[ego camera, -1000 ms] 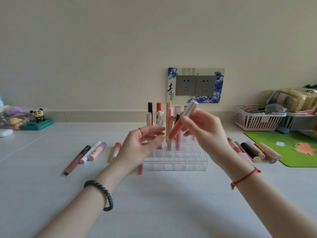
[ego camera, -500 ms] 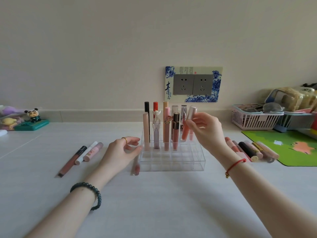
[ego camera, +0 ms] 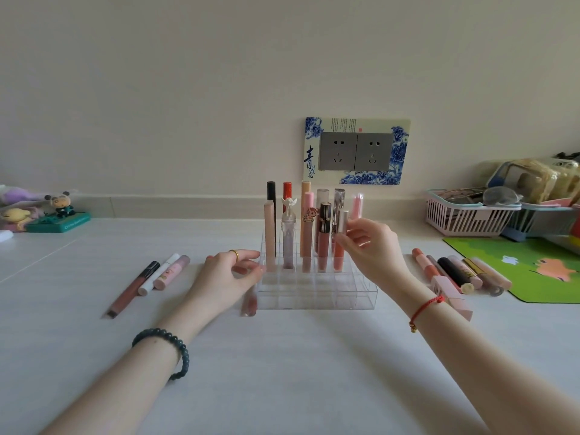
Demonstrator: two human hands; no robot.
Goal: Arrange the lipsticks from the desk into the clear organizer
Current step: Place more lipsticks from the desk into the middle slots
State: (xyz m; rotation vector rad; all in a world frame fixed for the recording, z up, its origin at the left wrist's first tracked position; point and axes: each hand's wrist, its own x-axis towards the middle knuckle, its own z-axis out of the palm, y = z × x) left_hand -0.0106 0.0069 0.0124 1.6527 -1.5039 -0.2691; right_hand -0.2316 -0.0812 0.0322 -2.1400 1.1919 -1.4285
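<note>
A: Head cam: where was the R hand (ego camera: 370, 246)?

B: Over the clear organizer (ego camera: 314, 296), mid-desk (ego camera: 282, 372); thumb and fingertips (ego camera: 343, 238) pinched a peach lip gloss (ego camera: 338, 259) just below its silver cap; other fingers loosely bent.

A: And the gloss itself?

B: Upright; lower end inside a cell at the right end of the nearer filled row; couldn't tell if it sat on the bottom.

A: L hand (ego camera: 226, 274)?

B: Low at the organizer's left wall; fingers lightly curled w/ tips against the plastic, nothing held; gold ring (ego camera: 233, 253) on one finger; one gloss tube (ego camera: 249, 304) lay on the desk just under it, beside the organizer's front-left corner.

A: Rest of the organizer?

B: Approx. ten standing lipsticks (ego camera: 306, 227) in the two back rows; front rows bare.

A: Loose ones?

B: Three lipsticks at left (ego camera: 150, 281), side by side; a cluster at right (ego camera: 455, 274) next to a green mat (ego camera: 533, 268), incl. a pink boxy tube (ego camera: 448, 293).

A: Background?

B: Blue-white socket plate (ego camera: 356, 152) on the wall; pink basket (ego camera: 464, 218) far right; panda figure (ego camera: 61, 204) far left; dark bead bracelet (ego camera: 169, 343) on the L wrist; red string (ego camera: 423, 309) on the R.
</note>
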